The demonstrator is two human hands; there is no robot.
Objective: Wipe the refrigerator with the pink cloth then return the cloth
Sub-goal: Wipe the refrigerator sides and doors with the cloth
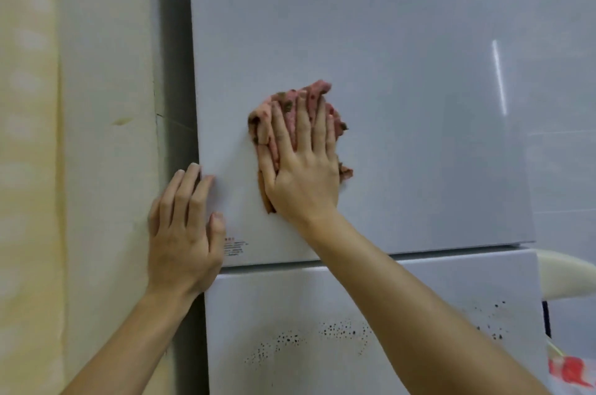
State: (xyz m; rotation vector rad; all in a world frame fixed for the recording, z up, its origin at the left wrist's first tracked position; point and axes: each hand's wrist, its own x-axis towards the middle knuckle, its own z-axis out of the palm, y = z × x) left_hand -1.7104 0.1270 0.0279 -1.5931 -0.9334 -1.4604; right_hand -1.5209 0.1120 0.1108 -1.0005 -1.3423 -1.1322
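— Forearms come closest, both bare, rising from 6 o'clock. Where does each one end?

— At about 8 o'clock the left hand (183,233) rests on the left edge of the refrigerator (403,72), on its upper door. Its grip is loose. The fingers are fairly straight and lie close together along that edge, and the thumb rests on the door's front face. It holds nothing.

— And the other?

— Near the centre, the right hand (303,175) lies flat on the same door. Its grip is spread, with the fingers (303,123) straight and fanned toward 12 o'clock. The palm presses the pink cloth (309,98) against the door.

— How much of the cloth shows?

— It is bunched under the palm and fingers. It peeks out past the fingertips at 12 o'clock, by the thumb at 9 o'clock, and a little at 3 o'clock. The pink carries darker brownish patches.

— What else is on that door?

— Just beside the left thumb, near the lower left corner, sits a small printed label (233,246), too small to read. At 2 o'clock a bright streak of reflected light runs down the door.

— And around it?

— Below a seam at 6 o'clock lies the lower door (290,298), marked with clusters of dark specks (342,330). At 9 o'clock stands a pale yellowish wall (96,104). At 4 o'clock sits a cream rounded edge (567,275). At 5 o'clock is a red and white item (571,372), cut off by the frame, and I cannot tell what it is.
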